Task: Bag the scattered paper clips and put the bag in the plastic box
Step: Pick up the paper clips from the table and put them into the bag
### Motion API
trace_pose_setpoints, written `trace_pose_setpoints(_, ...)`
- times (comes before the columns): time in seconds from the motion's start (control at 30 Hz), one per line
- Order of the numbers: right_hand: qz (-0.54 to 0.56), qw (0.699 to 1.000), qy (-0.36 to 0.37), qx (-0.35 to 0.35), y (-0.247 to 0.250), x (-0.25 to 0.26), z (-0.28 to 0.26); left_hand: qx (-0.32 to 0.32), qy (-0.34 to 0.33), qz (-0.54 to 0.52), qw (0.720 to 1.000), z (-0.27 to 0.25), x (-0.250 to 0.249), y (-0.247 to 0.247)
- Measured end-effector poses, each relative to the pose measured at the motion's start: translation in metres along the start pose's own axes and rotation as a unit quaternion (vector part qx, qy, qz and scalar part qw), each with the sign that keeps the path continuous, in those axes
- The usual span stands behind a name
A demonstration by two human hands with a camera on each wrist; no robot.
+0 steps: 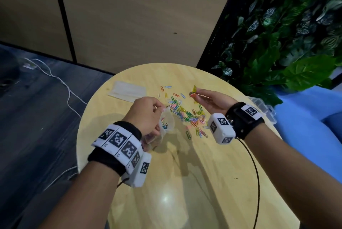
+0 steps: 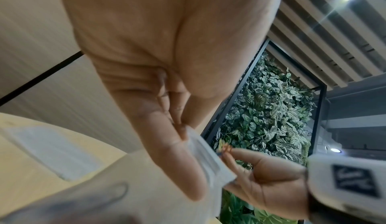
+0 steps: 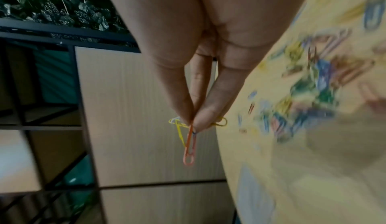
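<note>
Coloured paper clips (image 1: 187, 113) lie scattered over the middle of the round wooden table (image 1: 185, 173). My left hand (image 1: 146, 115) pinches the rim of a clear plastic bag (image 1: 165, 126) that hangs open above the table with a few clips inside; the bag's edge (image 2: 206, 158) shows under my fingers in the left wrist view. My right hand (image 1: 196, 94) is raised over the far side of the pile and pinches a few clips (image 3: 189, 138), yellow and orange, between thumb and fingertips. The clear plastic box (image 1: 262, 107) sits at the table's right edge.
A flat stack of spare clear bags (image 1: 127, 90) lies at the table's far left. A plant wall (image 1: 286, 25) rises behind on the right, wooden panels behind the table. White cables (image 1: 61, 84) run over the dark floor on the left. A blue seat (image 1: 305, 126) stands to the right.
</note>
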State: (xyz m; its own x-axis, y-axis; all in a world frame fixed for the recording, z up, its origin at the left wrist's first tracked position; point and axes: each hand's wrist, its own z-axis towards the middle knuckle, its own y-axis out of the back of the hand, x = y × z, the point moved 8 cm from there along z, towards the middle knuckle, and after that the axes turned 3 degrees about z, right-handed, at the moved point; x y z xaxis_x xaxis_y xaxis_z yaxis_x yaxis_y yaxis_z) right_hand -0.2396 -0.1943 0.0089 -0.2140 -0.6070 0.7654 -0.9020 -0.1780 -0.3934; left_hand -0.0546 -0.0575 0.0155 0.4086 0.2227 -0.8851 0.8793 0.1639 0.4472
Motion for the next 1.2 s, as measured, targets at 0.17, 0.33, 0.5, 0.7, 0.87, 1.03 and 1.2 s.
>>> trace_pose_setpoints(0.17, -0.031, 0.996, 0.016, 0.080, -0.055, -0.028, -0.036, -0.011, 0.004, -0.004, 1.000, 0.000, -0.001, 0.001)
trace_pose_setpoints(0.33, -0.221, 0.966, 0.120, 0.062, -0.071, -0.050, -0.038, -0.048, 0.016, -0.007, 0.999, -0.002, -0.001, 0.011)
trace_pose_setpoints(0.5, -0.490, 0.819, 0.297, 0.003, -0.079, -0.052, -0.042, -0.045, 0.030, -0.046, 0.997, -0.004, 0.000, 0.013)
trace_pose_setpoints(0.7, -0.665, 0.663, 0.331, 0.091, -0.102, -0.061, -0.046, -0.039, 0.028, -0.044, 0.998, -0.003, 0.000, 0.011)
trace_pose_setpoints(0.87, -0.600, 0.744, 0.236, 0.177, -0.107, -0.038, -0.037, -0.043, 0.015, -0.014, 0.999, 0.000, 0.001, 0.010)
trace_pose_setpoints(1.03, -0.546, 0.807, 0.219, 0.059, -0.073, 0.010, 0.035, -0.047, 0.009, -0.002, 0.999, 0.005, 0.006, 0.012)
trace_pose_setpoints(1.2, -0.755, 0.631, 0.177, -0.035, -0.047, 0.011, 0.125, -0.048, 0.006, 0.002, 0.999, 0.007, 0.010, 0.018)
